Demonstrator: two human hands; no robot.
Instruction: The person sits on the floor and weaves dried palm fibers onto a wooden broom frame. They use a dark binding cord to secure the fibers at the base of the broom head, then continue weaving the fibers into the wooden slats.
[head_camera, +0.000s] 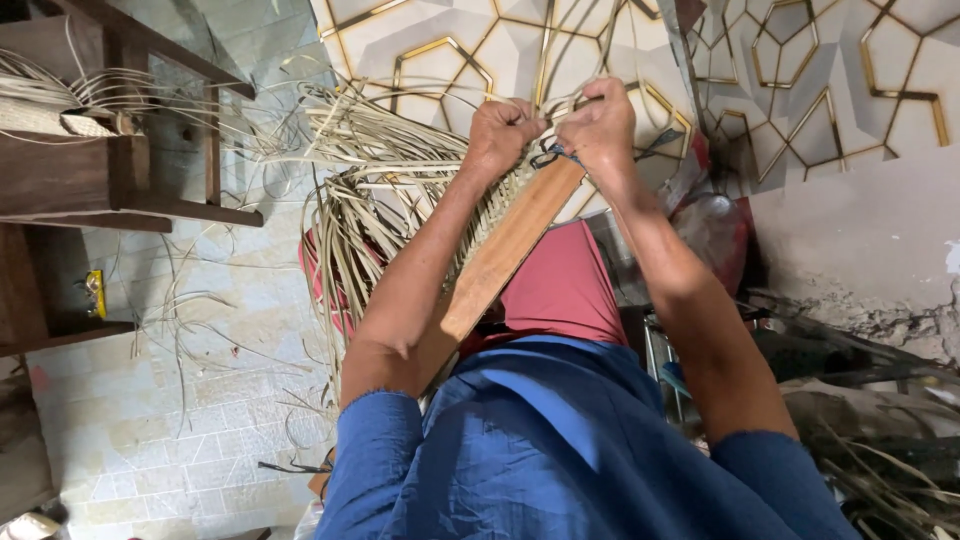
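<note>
left hand clenched on woven strips | right hand pinching strip ends | wooden board just beneath both

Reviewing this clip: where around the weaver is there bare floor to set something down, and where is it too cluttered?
Bare pale tiled floor lies lower left, between the dark wooden furniture and the blue sleeve. The right side is crowded with dark stalks and debris under the grey wall. In the middle, both hands, left hand and right hand, grip the woven pale straw strips over the long wooden board.
</note>
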